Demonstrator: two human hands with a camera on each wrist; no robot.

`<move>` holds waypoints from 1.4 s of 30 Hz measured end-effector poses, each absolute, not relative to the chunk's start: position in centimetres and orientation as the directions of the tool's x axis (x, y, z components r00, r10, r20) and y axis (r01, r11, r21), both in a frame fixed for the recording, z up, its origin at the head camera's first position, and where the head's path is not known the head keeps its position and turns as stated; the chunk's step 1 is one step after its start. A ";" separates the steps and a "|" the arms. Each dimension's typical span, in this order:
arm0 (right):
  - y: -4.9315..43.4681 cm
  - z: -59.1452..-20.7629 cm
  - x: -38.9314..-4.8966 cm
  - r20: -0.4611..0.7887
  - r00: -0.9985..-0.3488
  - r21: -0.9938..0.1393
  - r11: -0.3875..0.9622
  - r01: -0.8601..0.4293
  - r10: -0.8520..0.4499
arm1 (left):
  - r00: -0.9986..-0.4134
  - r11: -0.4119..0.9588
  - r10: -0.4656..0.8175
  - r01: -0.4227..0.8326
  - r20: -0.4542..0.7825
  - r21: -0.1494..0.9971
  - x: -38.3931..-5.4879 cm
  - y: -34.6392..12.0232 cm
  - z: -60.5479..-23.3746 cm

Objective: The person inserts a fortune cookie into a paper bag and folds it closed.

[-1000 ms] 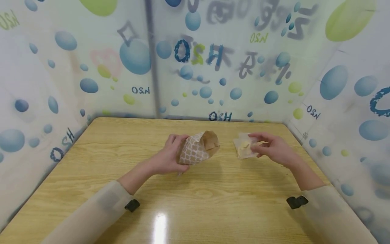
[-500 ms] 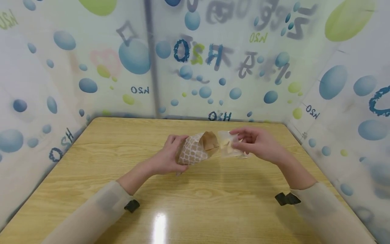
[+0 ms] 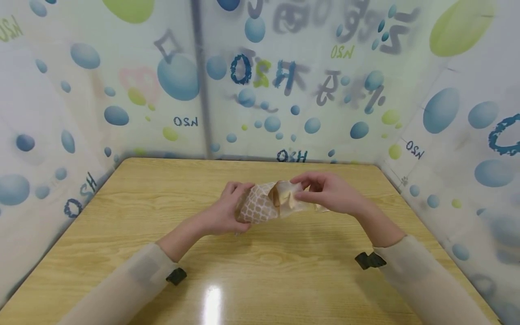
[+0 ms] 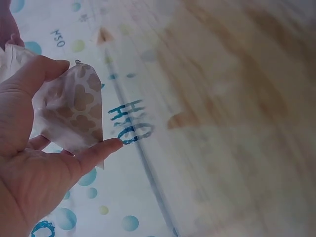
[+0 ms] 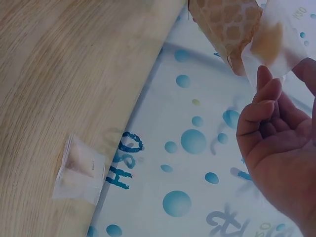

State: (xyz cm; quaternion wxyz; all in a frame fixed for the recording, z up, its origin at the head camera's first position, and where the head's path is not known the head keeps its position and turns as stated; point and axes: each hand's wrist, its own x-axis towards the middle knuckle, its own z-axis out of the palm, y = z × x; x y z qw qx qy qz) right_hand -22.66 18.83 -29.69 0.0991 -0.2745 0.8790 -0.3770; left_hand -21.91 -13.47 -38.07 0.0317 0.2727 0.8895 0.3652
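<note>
Our L hand (image 3: 225, 214) grips the patterned paper bag (image 3: 260, 205), R hand (image 3: 332, 194) pinches a translucent sachet (image 3: 286, 204) at the bag's mouth; prob. mid-loading, so next we'd push in & release.

Walls (image 3: 341, 144) printed with blue bubbles border a wood-grain table (image 3: 284, 271).

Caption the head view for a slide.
The left grip holds a patterned paper bag, its mouth facing a translucent packet pinched in the right grip.

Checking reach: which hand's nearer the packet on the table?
Right: in the head view the right hand partly hides the packet; the left hand, farther left, holds a bag.
</note>
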 end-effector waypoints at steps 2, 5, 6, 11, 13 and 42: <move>18.7 -29.8 -22.7 0.035 -0.830 -0.713 0.567 -0.411 -0.557 | -0.848 0.580 0.511 0.462 0.142 0.671 -21.9 -13.4 -38.1; 18.6 -29.6 -22.7 0.044 -0.828 -0.706 0.569 -0.421 -0.559 | -0.846 0.578 0.513 0.466 0.146 0.670 -21.9 -13.5 -38.1; 18.5 -29.6 -22.7 0.048 -0.828 -0.702 0.571 -0.426 -0.559 | -0.846 0.579 0.512 0.467 0.147 0.669 -21.9 -13.5 -38.1; 18.1 -29.4 -22.5 0.068 -0.834 -0.679 0.588 -0.441 -0.547 | -0.845 0.581 0.514 0.468 0.146 0.666 -21.8 -13.6 -38.0; 18.0 -29.5 -22.5 0.076 -0.840 -0.669 0.597 -0.443 -0.538 | -0.847 0.580 0.513 0.463 0.141 0.670 -21.8 -13.6 -38.0; 17.8 -30.7 -22.4 0.220 -0.834 -0.678 0.536 -0.504 -0.506 | -0.864 0.548 0.492 0.401 0.105 0.734 -21.8 -13.8 -37.9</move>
